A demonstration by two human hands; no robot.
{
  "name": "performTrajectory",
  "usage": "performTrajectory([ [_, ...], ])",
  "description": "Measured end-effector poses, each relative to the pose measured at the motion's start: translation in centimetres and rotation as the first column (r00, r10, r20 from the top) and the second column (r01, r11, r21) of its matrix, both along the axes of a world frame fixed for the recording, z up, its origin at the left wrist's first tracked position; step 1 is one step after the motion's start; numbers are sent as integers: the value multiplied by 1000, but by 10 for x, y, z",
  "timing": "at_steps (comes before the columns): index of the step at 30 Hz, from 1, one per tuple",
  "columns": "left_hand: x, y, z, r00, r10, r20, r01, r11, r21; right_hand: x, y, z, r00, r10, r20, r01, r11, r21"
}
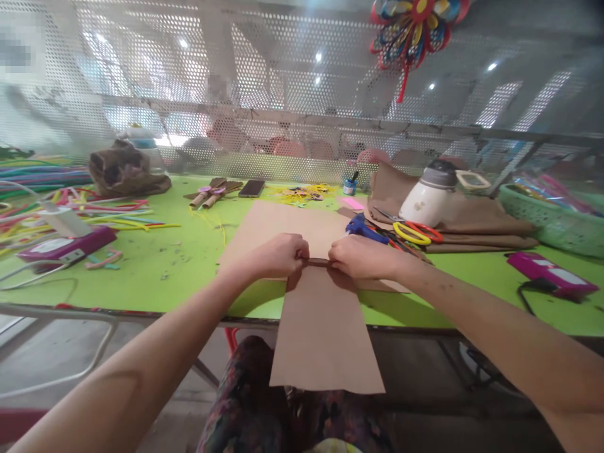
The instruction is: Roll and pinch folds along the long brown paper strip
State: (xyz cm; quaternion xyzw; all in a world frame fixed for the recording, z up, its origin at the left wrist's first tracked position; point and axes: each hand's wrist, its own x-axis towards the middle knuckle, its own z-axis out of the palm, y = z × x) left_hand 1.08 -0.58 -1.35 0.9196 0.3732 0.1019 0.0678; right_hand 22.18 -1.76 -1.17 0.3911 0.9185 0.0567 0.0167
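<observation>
A strip of brown paper [328, 333] runs from the table over its front edge and hangs above my lap. Its far end is folded or rolled into a narrow dark edge between my hands. My left hand [283, 255] pinches the left end of that fold, fingers closed. The right end is pinched by my right hand [361, 255], its fingers closed too. Beneath both hands a larger brown sheet [264, 220] lies flat on the green table [189, 264]. Just beyond my right hand is a blue-handled tool [361, 228], probably a glue gun, partly hidden.
Scissors [418, 233] with yellow and orange handles lie right of the sheet, before a white bottle [427, 195] and folded brown material [481, 214]. A green basket [557, 217] stands far right. Purple power strips [70, 245] sit at both sides. Behind are a phone [251, 188] and yellow scraps [302, 192].
</observation>
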Motion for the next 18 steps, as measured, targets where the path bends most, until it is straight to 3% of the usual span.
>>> performTrajectory([
  [4,17,-11,-6,991,120,-66,-104,974,201,-3,1,-2,998,-27,54,25,999,34],
  [7,22,-16,-16,988,143,-52,-118,939,323,-6,3,-2,993,-45,113,39,998,54],
  [13,17,-13,-29,993,116,-32,-98,934,342,-3,-2,6,992,-3,128,4,1000,-1],
  [18,16,-14,-30,993,116,-28,-100,936,337,3,-4,11,992,75,104,-70,996,-55],
])
